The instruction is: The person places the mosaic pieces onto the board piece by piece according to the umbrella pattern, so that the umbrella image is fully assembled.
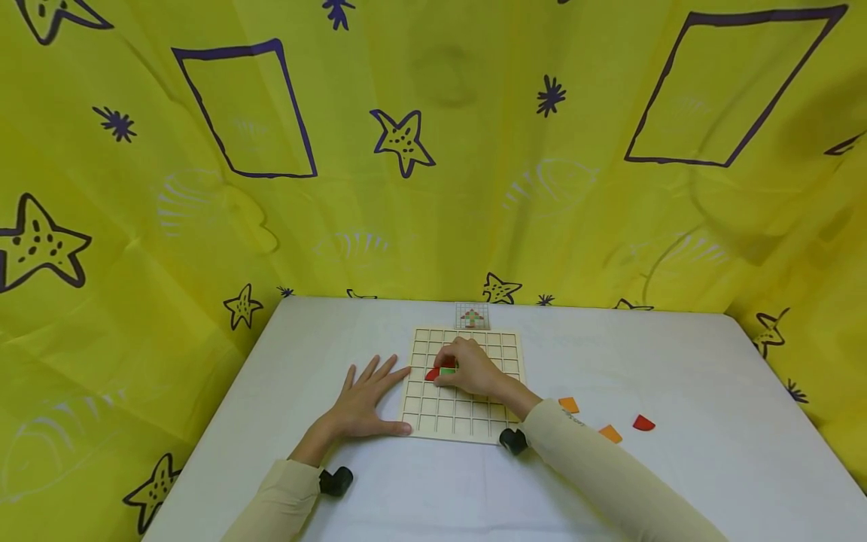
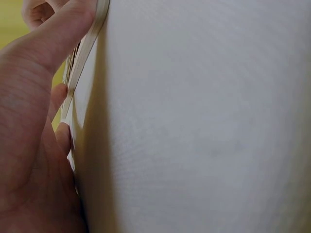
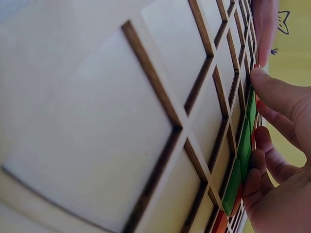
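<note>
A pale wooden grid board [image 1: 427, 426] lies on the table. My left hand [image 1: 360, 406] is spread flat beside it, with the index fingertip and thumb at its left edge; the left wrist view shows the thumb along the rim. Over the middle of the board my right hand [image 1: 474, 373] is bent, thumb and index finger closing around a red quarter-round piece [image 1: 430, 374] at the left end of a row. A green piece [image 1: 447, 371] sits right beside it. Several green pieces [image 3: 244, 148] line up under the fingers in the right wrist view; the palm hides others from above.
Behind the board stands a small pattern card [image 1: 472, 316] with a red and green figure. To the right lie two orange pieces [image 1: 569, 405] and a red quarter-round one [image 1: 644, 423]. A yellow curtain [image 1: 460, 211] surrounds the white table [image 1: 420, 489] at the back and sides.
</note>
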Tool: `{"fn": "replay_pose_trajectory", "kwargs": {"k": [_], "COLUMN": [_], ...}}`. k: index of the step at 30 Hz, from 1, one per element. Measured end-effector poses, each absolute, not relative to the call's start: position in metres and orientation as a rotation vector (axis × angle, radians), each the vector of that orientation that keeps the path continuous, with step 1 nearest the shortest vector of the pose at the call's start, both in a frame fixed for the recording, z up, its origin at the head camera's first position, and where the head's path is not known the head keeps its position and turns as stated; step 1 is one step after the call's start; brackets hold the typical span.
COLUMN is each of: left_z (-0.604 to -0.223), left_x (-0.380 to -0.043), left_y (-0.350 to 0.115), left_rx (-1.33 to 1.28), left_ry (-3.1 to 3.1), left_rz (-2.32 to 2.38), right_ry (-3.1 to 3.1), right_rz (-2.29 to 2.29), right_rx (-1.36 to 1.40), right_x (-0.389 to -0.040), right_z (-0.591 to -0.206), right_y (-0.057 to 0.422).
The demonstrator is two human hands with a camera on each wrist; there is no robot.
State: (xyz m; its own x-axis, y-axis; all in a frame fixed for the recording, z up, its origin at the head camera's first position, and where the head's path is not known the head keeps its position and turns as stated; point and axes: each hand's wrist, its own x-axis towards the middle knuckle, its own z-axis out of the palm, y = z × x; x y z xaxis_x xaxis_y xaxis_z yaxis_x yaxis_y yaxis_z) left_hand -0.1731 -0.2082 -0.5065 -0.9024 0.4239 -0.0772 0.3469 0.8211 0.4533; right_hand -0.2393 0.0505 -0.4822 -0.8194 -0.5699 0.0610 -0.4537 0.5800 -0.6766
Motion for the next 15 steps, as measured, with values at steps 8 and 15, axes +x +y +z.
{"fn": "replay_pose_trajectory", "kwargs": {"k": [8,15], "left_z": [-0.5063,-0.5052], "left_x": [-0.1731,-0.1725], "left_y": [-0.2076,-0.2071], "left_rx": [0.603,0.597], "left_ry": [2.833,2.83], "left_rz": [0.655,0.655], "right_ry": [2.646,2.645], "right_rz": [-1.061,-1.093], "right_rx": [-0.863,-0.893], "right_x": [-0.2394,-0.239], "right_z": [-0.4821,-0.4846], "right_y": [0.0515,0.0545]}}
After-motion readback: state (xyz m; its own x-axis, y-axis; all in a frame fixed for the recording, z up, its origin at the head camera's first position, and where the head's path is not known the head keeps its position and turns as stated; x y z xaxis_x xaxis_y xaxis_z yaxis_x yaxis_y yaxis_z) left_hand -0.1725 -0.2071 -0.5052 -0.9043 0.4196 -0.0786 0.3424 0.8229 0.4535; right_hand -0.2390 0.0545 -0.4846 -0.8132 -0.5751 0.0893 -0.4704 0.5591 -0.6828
